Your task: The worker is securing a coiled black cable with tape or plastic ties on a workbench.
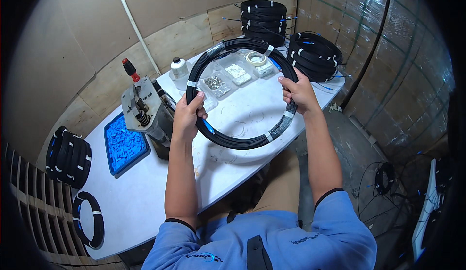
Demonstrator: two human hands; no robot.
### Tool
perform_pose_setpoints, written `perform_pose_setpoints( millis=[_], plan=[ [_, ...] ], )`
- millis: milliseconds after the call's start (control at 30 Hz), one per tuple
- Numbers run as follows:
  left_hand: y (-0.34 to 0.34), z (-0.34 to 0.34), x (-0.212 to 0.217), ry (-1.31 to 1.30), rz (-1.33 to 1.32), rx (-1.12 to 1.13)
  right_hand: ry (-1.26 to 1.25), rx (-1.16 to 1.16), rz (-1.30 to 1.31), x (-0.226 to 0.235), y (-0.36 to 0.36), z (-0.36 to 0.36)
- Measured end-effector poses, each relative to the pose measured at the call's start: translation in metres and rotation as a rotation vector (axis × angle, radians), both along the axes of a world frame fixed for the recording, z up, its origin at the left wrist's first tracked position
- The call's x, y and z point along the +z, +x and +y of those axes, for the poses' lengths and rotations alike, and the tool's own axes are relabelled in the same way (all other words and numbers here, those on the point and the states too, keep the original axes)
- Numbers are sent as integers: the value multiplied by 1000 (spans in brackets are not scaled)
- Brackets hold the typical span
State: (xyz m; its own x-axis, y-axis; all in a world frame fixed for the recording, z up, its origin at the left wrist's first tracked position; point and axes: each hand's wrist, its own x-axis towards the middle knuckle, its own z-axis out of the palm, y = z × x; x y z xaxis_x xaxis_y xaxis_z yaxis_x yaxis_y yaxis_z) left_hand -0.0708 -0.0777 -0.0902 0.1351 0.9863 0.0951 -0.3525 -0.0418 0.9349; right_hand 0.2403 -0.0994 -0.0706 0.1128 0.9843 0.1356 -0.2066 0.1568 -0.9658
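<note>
Between my two hands I hold up a large coil of black cable [236,144], bound with several white ties and pieces of clear tape, above the white table [145,212]. My left hand [190,114] is closed round the coil's left side, its thumb on top; a blue connector [208,127] shows just below it. My right hand [300,91] grips the coil's right side, and another blue connector [275,64] lies along the cable above it. Through the ring I see clear plastic boxes, one with small metal parts [215,83] and one with white pieces [237,74].
A metal press with a red-tipped lever [141,102] stands left of the coil, beside a blue tray [118,169] of small blue parts. Stacked black coils stand at the back [263,22], right [315,56] and left [68,158]. A single coil [99,224] lies near left. A white-capped bottle [178,67] stands behind.
</note>
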Motion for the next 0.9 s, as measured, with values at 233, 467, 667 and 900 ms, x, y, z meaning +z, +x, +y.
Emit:
perform_pose_setpoints(
  millis=[233,467,667,900],
  plan=[
    [2,-2,-5,1,-62,-41,-16,25,-19,12,3,-2],
    [6,-2,-8,38,-48,-25,-8,57,-5,9,7,-1],
    [3,-1,-11,67,-39,-22,8,71,-15,12,7,-2],
    [2,-5,-6,83,42,9,25,96,2,12,9,-1]
  ],
)
